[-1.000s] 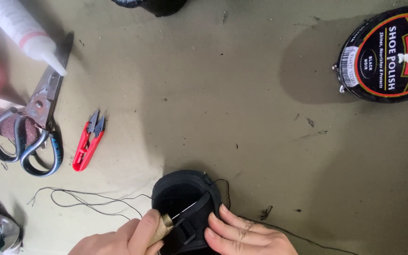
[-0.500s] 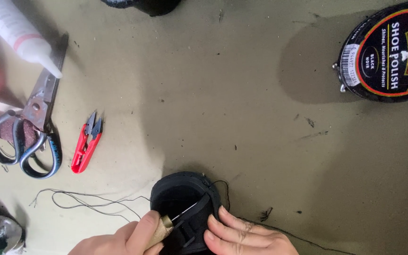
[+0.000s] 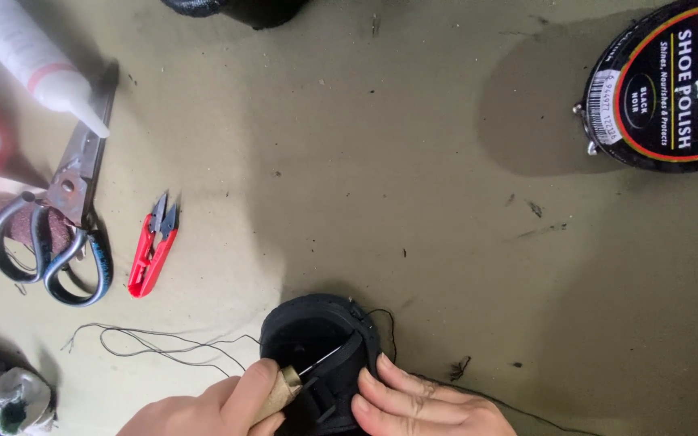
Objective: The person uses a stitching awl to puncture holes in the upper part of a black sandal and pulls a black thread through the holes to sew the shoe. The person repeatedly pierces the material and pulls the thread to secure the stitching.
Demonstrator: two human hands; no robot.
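We see little change: our left hand [image 3: 203, 408] still grips the awl [image 3: 284, 387] inside the black shoe [image 3: 317, 339], our right hand's [image 3: 422, 404] fingers [image 3: 381, 379] still pressed flat, holding nothing, on the shoe's right edge.

A black shoe [image 3: 317, 335] sits opening-up at the table's [image 3: 414, 202] near edge; a wooden-handled awl [image 3: 288, 386] slants with its metal tip inside the opening; dark thread [image 3: 155, 343] trails leftward.

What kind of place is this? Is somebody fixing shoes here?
Probably a shoe repair spot. The hands work on a black shoe with an awl and thread, and a tin of shoe polish and big scissors lie nearby.
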